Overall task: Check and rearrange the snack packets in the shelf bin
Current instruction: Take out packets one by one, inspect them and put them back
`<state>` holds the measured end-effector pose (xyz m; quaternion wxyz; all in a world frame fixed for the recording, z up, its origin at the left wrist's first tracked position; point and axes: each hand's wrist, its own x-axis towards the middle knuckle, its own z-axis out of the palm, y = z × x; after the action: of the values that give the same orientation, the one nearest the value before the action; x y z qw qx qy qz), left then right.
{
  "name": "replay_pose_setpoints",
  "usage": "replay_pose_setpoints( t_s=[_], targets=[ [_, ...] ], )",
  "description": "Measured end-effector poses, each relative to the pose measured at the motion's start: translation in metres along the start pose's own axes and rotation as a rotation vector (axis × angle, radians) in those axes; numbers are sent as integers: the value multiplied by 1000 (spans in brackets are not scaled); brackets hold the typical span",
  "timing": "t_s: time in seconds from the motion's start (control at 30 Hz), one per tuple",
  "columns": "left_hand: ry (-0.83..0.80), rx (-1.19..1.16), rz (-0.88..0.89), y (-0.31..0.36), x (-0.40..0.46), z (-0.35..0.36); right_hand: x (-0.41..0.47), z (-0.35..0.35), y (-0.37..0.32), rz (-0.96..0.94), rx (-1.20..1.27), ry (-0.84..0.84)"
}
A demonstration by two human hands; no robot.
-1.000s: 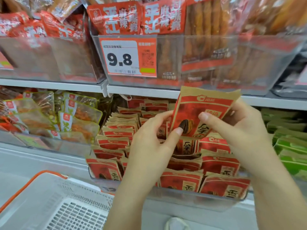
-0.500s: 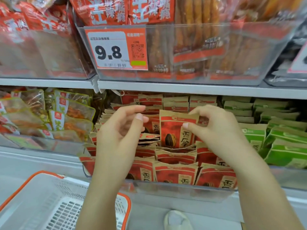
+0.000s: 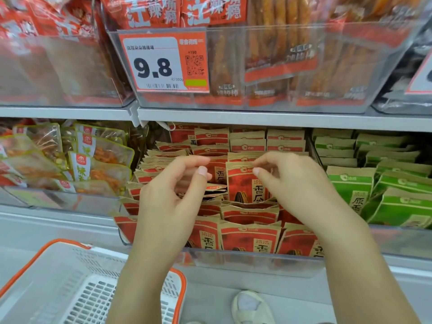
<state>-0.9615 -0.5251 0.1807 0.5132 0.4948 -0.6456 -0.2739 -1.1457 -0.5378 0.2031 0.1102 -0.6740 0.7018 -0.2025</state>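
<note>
A clear plastic shelf bin (image 3: 233,261) on the lower shelf holds several rows of red-and-kraft snack packets (image 3: 249,239) standing on end. One red packet (image 3: 243,185) stands taller than the rest in the middle of the bin. My right hand (image 3: 294,183) pinches the top edge of this packet near its right corner, between thumb and forefinger. My left hand (image 3: 173,195) hovers just left of the packet with loosely curled fingers, thumb and forefinger apart, and holds nothing. It hides part of the left rows.
Green packets (image 3: 397,206) fill the bin to the right, and clear pouches (image 3: 98,160) the bin to the left. The upper shelf edge (image 3: 233,118) with a 9.8 price tag (image 3: 161,64) hangs close above. A white basket with an orange rim (image 3: 70,288) sits below left.
The red packet, held up in both hands a second ago, has come down into the middle of the bin. My left hand has let go; my right still pinches its top.
</note>
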Motion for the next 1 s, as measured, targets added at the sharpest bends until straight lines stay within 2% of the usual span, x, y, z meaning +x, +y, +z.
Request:
replay_pose_setpoints(
  t_s=[0.1, 0.37, 0.47, 0.6, 0.8, 1.0],
  targets=[
    [9, 21, 4, -2, -1, -2, -3, 0, -3, -9, -53, -107],
    [26, 49, -5, -5, 1, -4, -13, -23, -2, -32, 25, -362],
    [22, 48, -11, -7, 1, -3, -11, -19, -2, -21, 5, -331],
    [22, 56, 2, -7, 1, -4, -9, -17, 0, -35, 26, -205],
    [19, 67, -1, -8, 1, -2, -8, -11, -4, -86, -55, -268],
    [22, 83, 3, -10, 1, -2, -9, -12, -5, -107, -40, -200]
  ],
)
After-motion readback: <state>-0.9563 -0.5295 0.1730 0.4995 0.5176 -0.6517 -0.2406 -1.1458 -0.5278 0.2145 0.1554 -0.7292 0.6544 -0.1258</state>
